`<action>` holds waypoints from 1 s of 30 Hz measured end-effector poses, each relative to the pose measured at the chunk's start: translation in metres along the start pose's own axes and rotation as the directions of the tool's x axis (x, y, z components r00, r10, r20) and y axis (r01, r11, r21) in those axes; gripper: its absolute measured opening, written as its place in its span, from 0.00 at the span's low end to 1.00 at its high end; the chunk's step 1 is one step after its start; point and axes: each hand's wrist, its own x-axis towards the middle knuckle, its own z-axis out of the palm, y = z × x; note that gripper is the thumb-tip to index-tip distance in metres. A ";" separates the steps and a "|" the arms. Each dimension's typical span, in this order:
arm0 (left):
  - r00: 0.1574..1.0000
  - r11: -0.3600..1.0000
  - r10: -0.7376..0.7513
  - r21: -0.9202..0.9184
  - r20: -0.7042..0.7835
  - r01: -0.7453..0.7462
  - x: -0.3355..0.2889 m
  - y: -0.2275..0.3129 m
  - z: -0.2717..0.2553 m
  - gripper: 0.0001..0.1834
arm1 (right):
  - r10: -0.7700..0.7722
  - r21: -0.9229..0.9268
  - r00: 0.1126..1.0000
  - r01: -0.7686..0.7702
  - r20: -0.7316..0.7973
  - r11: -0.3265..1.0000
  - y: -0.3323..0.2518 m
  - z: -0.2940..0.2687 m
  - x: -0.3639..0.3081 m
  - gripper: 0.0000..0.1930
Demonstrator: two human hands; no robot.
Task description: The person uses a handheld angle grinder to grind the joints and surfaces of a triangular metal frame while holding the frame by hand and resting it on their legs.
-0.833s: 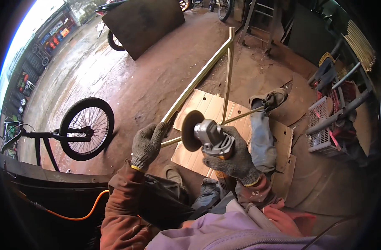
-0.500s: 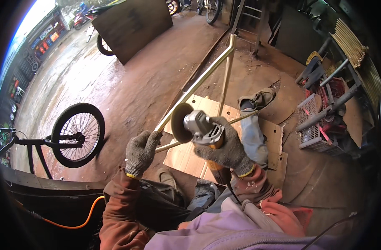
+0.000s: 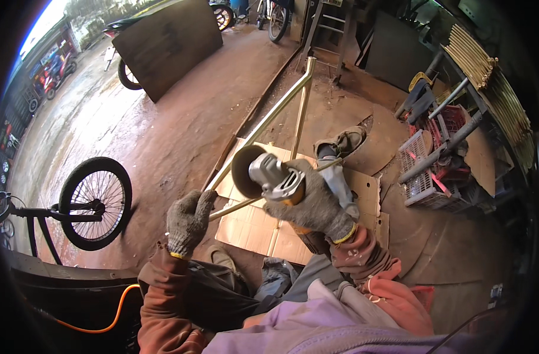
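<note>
My left hand [image 3: 188, 224], in a grey knit glove, is closed around the near end of a bare metal tube frame [image 3: 269, 120], where two tubes come close together. The frame's long tube runs up to a bent corner at the far end. My right hand [image 3: 319, 203], gloved alike, wraps round the body of an angle grinder [image 3: 274, 176] with a silver head. The grinder's round disc [image 3: 243, 171] faces left, right beside the long tube; whether it touches the tube cannot be made out. My right hand hides most of the grinder's body.
Flattened cardboard [image 3: 240, 229] lies on the floor under the frame. A bicycle wheel [image 3: 96, 203] stands at the left. At the right are a plastic crate [image 3: 417, 156] and a rack bearing a bundle of thin tubes [image 3: 471, 56]. A brown board [image 3: 169, 50] stands at the back.
The whole view has shifted, with the surroundings moving left in the picture. My hands keep their holds on the frame and the grinder, and the grinder's lower body is more hidden now.
</note>
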 end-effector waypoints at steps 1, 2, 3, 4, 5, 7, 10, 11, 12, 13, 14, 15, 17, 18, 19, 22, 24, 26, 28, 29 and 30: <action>1.000 1.000 -0.008 0.000 0.007 0.008 -0.001 0.000 -0.001 0.18 | 0.014 0.091 1.000 -0.014 -0.006 0.996 0.000 -0.002 0.002 0.46; 1.000 1.000 -0.016 0.000 0.013 0.016 -0.002 0.000 -0.002 0.18 | -0.076 -0.041 0.995 0.073 -0.067 0.996 -0.003 -0.012 0.006 0.43; 1.000 1.000 -0.013 0.001 0.017 0.013 -0.001 0.001 -0.002 0.18 | -0.116 0.050 0.989 0.121 -0.097 0.991 0.000 -0.023 0.015 0.38; 1.000 1.000 -0.016 0.008 0.018 0.016 -0.003 0.004 -0.004 0.18 | -0.076 0.086 0.988 0.088 -0.135 0.992 -0.006 -0.034 0.022 0.36; 1.000 1.000 -0.020 0.016 0.019 0.019 -0.004 0.006 -0.006 0.18 | -0.035 0.123 0.985 0.056 -0.171 0.991 -0.012 -0.045 0.028 0.34; 1.000 1.000 -0.018 0.020 0.010 0.018 -0.003 0.003 -0.005 0.18 | 0.029 0.158 0.989 -0.005 -0.146 0.987 -0.023 -0.053 0.031 0.35; 1.000 1.000 0.000 0.018 0.018 0.000 0.001 0.010 -0.001 0.19 | 0.008 0.147 1.000 -0.004 -0.021 0.989 -0.012 -0.039 0.020 0.38; 1.000 1.000 0.010 0.017 0.027 -0.011 0.003 0.014 -0.001 0.20 | 0.002 0.137 1.000 -0.007 0.031 0.990 0.004 -0.032 0.012 0.39; 0.999 1.000 0.005 0.023 0.034 -0.005 0.002 0.014 -0.002 0.20 | -0.010 -0.139 0.999 0.016 0.043 0.990 -0.003 -0.026 0.005 0.41; 0.999 1.000 -0.001 0.028 0.040 -0.001 0.001 0.015 -0.003 0.20 | -0.019 -0.404 0.998 0.041 0.058 0.914 -0.011 -0.022 0.000 0.43; 0.999 0.999 -0.005 0.033 0.047 0.004 0.001 0.014 -0.002 0.20 | -0.074 -0.372 0.996 0.085 0.042 0.924 -0.009 -0.020 0.000 0.45; 0.999 1.000 -0.005 0.018 0.033 0.005 -0.001 0.014 -0.003 0.20 | -0.076 -0.200 0.996 0.082 0.038 0.976 -0.011 -0.021 0.001 0.43; 1.000 1.000 -0.007 -0.011 0.001 0.007 -0.002 0.010 -0.004 0.18 | -0.059 0.065 0.998 0.058 0.008 0.996 -0.019 -0.032 0.014 0.38; 1.000 1.000 0.001 -0.004 -0.011 -0.001 -0.002 0.009 -0.004 0.19 | -0.037 0.149 0.999 0.039 -0.016 0.988 -0.022 -0.040 0.020 0.35; 1.000 1.000 0.001 -0.001 -0.020 -0.001 -0.002 0.005 -0.004 0.19 | 0.012 0.137 0.998 -0.004 -0.057 0.991 -0.023 -0.052 0.026 0.30; 1.000 1.000 -0.012 -0.025 0.017 0.012 0.002 0.002 -0.005 0.20 | 0.144 0.208 0.988 -0.131 -0.050 0.969 -0.019 -0.080 0.026 0.29; 0.999 1.000 -0.008 0.027 0.031 0.007 0.002 0.007 -0.004 0.21 | 0.077 0.319 0.997 -0.083 0.031 0.944 -0.006 -0.088 0.000 0.28; 0.998 0.992 -0.035 0.127 0.058 0.028 0.001 0.003 -0.005 0.22 | 0.184 0.544 0.978 -0.210 0.103 0.812 0.021 -0.085 -0.039 0.31; 0.998 0.973 0.003 0.231 0.065 -0.018 0.004 0.019 -0.002 0.22 | 0.237 0.633 0.967 -0.241 0.092 0.736 0.071 -0.096 -0.091 0.35; 0.998 0.971 -0.010 0.240 0.069 -0.007 0.003 0.013 -0.003 0.21 | 0.290 0.652 0.952 -0.282 0.099 0.704 0.079 -0.094 -0.111 0.35; 0.998 0.968 0.028 0.247 0.055 -0.041 0.003 0.013 -0.002 0.19 | 0.318 0.672 0.943 -0.300 0.100 0.678 0.087 -0.091 -0.127 0.35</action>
